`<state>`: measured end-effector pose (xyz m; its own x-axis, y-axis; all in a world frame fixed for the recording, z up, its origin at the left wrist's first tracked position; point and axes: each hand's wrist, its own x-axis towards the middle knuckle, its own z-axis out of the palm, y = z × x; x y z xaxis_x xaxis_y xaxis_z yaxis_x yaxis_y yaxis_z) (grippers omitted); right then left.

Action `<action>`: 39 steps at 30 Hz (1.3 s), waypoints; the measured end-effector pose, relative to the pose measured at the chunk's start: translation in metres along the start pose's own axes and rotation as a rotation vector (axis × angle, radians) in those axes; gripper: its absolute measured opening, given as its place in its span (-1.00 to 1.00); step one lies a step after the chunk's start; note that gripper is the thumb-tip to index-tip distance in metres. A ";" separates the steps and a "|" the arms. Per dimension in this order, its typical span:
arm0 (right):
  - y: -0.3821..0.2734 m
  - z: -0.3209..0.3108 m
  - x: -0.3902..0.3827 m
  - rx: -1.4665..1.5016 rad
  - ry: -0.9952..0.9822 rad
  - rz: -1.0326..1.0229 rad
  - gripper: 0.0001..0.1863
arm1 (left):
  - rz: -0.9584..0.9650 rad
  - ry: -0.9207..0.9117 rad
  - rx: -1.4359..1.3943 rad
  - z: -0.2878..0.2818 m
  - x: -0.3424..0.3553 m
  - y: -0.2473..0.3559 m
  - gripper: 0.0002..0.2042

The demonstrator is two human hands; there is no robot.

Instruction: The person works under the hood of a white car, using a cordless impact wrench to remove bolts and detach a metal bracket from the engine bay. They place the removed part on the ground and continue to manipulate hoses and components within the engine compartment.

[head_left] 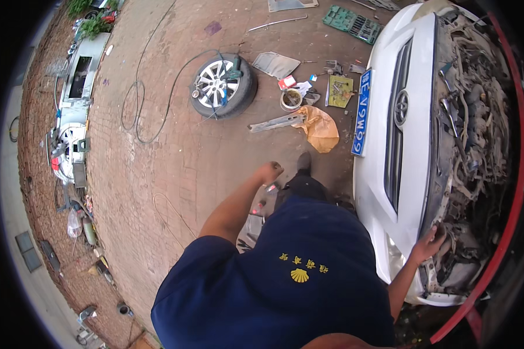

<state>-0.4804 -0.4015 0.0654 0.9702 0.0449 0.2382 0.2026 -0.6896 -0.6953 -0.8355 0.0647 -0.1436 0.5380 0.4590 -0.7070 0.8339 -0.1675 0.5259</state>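
Note:
My left hand (272, 171) hangs beside my body with its fingers curled; what it holds, if anything, I cannot make out. Tools with red parts (260, 205) show below it, near my legs. My right hand (431, 243) is at the white car's open front (466, 116), with curled fingers on a part near the headlight (397, 256); what they grip is hidden. Metal wrenches (451, 119) lie along the engine bay's edge, above that hand.
A wheel (224, 86) with a hose, a green socket case (351, 24), a bucket (290, 99), metal pieces and orange wrapping (319, 131) lie on the ground. Car parts (70, 151) line the left edge. A red bar (521, 163) curves along the right.

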 end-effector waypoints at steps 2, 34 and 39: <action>-0.047 0.035 0.003 0.025 -0.252 -0.146 -0.63 | 0.000 0.033 -0.054 -0.013 0.002 -0.011 -0.53; -0.123 0.172 -0.016 -0.087 -0.816 -0.106 -0.64 | -0.006 -0.101 -0.300 -0.144 0.087 -0.041 -0.68; -0.086 0.143 -0.152 -0.163 -0.613 0.510 -0.54 | 0.370 -0.399 0.630 -0.248 0.206 0.004 -0.59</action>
<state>-0.6260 -0.2456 -0.0078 0.8479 0.0524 -0.5275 -0.2595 -0.8266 -0.4994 -0.7521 0.3751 -0.1700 0.6950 -0.0450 -0.7176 0.4437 -0.7585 0.4774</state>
